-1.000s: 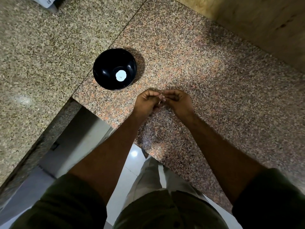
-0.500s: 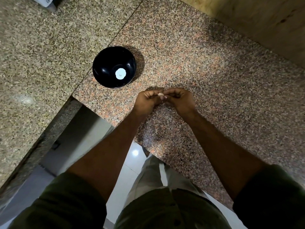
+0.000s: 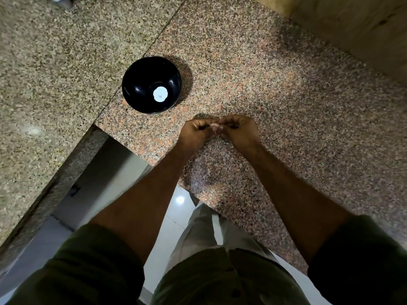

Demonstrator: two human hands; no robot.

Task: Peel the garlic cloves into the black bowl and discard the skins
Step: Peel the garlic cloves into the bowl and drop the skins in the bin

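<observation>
**Peeling one clove over the counter, bowl waiting at ten o'clock**

Both hands meet at the centre of the view above the speckled granite counter point(image 3: 286, 89). The left hand point(image 3: 196, 134) and the right hand point(image 3: 241, 130) have their fingers curled inward, pinching one small pale garlic clove point(image 3: 214, 125) between the fingertips; it is too small to tell how much skin remains on it. To do this step well, I judge one hand should hold the clove steady at its root end while the other hand's thumbnail lifts the papery skin and pulls it away in strips, keeping the work low over the counter so scraps fall in one spot for discarding later. The bared clove then needs a short carry toward ten o'clock, where the black bowl point(image 3: 136, 89) stands upright, well apart from the hands.

Counted: two hands, one clove in them, one black bowl, and one pale round item point(image 3: 160, 94) on the bowl's floor, which may be a peeled clove or a label; I cannot tell which. No loose skins show clearly against the speckled stone
</observation>
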